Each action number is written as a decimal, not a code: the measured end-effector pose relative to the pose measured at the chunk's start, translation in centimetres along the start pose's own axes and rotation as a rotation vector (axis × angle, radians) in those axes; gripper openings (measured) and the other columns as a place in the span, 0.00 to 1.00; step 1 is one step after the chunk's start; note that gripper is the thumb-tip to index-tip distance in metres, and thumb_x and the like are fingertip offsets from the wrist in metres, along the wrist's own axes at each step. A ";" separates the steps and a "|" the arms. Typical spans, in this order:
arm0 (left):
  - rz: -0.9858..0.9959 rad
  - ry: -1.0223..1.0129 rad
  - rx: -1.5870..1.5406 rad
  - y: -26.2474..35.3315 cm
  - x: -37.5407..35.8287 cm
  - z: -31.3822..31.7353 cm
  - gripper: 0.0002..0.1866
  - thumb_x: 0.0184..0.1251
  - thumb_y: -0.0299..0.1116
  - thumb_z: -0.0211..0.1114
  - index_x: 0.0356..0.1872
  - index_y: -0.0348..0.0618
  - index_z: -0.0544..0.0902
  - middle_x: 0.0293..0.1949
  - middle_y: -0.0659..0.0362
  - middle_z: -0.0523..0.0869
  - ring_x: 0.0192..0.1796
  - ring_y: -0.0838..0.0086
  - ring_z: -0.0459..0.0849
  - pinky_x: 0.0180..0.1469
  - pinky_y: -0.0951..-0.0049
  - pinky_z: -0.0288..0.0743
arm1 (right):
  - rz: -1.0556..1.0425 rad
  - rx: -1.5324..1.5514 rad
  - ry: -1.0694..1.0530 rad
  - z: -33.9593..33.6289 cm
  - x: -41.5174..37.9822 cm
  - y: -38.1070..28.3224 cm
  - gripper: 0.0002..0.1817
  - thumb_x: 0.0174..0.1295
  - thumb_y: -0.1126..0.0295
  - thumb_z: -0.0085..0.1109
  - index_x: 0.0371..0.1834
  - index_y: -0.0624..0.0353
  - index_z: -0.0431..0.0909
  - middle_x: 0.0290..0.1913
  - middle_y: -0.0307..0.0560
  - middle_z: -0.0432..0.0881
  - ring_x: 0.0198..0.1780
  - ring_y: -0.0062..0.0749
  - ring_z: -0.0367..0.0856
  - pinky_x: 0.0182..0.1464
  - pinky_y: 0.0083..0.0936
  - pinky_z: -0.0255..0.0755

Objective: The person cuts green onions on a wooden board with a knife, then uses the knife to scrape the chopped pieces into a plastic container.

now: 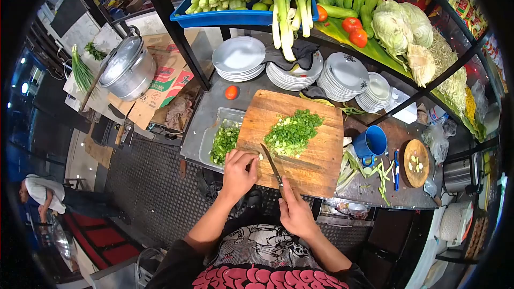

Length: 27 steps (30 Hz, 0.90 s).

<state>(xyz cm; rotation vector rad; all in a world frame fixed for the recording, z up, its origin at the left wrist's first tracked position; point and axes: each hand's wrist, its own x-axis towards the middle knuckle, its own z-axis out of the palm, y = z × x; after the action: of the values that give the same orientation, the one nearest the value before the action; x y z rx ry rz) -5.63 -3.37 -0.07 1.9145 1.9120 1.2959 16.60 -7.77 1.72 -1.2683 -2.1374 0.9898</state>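
Knife (275,168) in head view is gripped at its handle by the right hand (297,213), blade angled across the cutting board (327,144); left hand (239,175) is beside the blade at the board's left edge, fingers curled, a small pale piece (261,157) at the fingertips; whether that piece is pinched cannot be told.

Chief risk, in my judgement, is a cut to the left fingers, caused by their nearness to the blade; wet greens could make the blade skid. Chopped greens (293,132) lie loose on the board, right of the blade; a hasty sweep could scatter them. Board appears to reach the front edge of the counter (208,96); uneven pressure there could tip or shift it. Plastic container (206,142), holding more cut greens, is close against the board's left side; a shifted board could knock it. Loose tomato (232,92) could roll if bumped.
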 end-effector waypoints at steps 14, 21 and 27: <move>-0.024 -0.002 -0.038 0.1 0.4 0.3 0.04 0.62 0.21 0.74 0.37 0.37 0.90 0.38 0.53 0.90 0.44 0.55 0.84 0.53 0.59 0.78 | 0.015 -0.047 0.046 2.7 -1.6 0.6 0.39 0.74 0.71 0.58 0.88 0.50 0.57 0.36 0.61 0.79 0.29 0.62 0.83 0.34 0.53 0.82; -0.011 0.025 -0.048 0.2 0.3 0.4 0.04 0.61 0.20 0.74 0.37 0.38 0.90 0.38 0.54 0.91 0.44 0.56 0.85 0.53 0.60 0.79 | 0.024 -0.125 0.058 3.1 -1.6 -0.1 0.40 0.72 0.72 0.59 0.88 0.52 0.57 0.35 0.63 0.79 0.24 0.63 0.81 0.27 0.53 0.81; 0.001 0.026 -0.049 0.1 0.4 0.4 0.05 0.61 0.20 0.74 0.37 0.38 0.90 0.38 0.54 0.90 0.43 0.56 0.84 0.51 0.60 0.79 | 0.087 -0.078 0.014 2.9 -1.6 -0.3 0.39 0.73 0.75 0.57 0.88 0.51 0.57 0.37 0.65 0.80 0.32 0.66 0.83 0.35 0.54 0.80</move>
<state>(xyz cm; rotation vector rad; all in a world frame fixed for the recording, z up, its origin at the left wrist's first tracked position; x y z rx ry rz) -5.34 -2.87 -0.08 1.8845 1.8742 1.3616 15.20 -10.29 0.05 -1.4126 -2.1449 0.9376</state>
